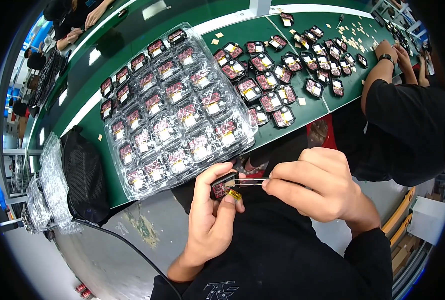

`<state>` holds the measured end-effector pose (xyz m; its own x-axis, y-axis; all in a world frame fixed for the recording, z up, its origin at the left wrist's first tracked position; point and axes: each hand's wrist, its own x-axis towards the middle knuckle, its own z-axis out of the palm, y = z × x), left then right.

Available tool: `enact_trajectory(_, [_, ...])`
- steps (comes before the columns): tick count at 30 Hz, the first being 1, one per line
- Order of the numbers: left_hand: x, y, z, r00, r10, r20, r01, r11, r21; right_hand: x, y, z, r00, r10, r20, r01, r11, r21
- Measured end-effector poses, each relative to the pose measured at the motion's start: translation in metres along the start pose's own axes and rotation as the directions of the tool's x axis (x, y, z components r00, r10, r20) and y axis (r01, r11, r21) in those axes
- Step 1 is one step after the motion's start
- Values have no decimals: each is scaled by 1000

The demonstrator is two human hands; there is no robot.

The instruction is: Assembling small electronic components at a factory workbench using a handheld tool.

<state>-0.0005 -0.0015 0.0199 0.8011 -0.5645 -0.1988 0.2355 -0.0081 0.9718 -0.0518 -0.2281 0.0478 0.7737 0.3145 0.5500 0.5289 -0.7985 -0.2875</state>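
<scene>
Left hand [210,220] pinches a small black module [224,188] w/ yellow flex tab; right hand [315,187] closed on tweezers [251,182], tips at it. Mid-fitting imo, next needs steady tip placement.

We see bright overhead light glaring off the clear plastic tray [175,107] and green table [132,37]; fisheye edges bend and darken.

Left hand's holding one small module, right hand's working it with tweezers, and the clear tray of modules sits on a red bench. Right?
Not quite: the bench is green, not red, as the head view shows. The left hand does hold a module, the right hand tweezers, and the clear tray sits there.
</scene>
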Motion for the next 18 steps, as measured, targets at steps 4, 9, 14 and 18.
enact_trajectory(4, [0, 0, 0, 1000, 7, 10, -7, 1000, 4, 1, -1, 1, 1000, 3, -7, -3, 1000, -3])
enact_trajectory(9, [0, 0, 1, 1000, -21, 16, 21, 1000, 2, 1, 0, 2, 1000, 13, 6, -13, 1000, 6])
enact_trajectory(14, [1, -2, -1, 999, 3, 46, -6, 998, 56, 3, -9, 7, 996, 40, 75, -23, 978, -208])
enact_trajectory(18, [0, -2, 3, 999, -7, 51, 3, 996, 84, 5, 0, 1, 979, 60, 193, -33, 990, -139])
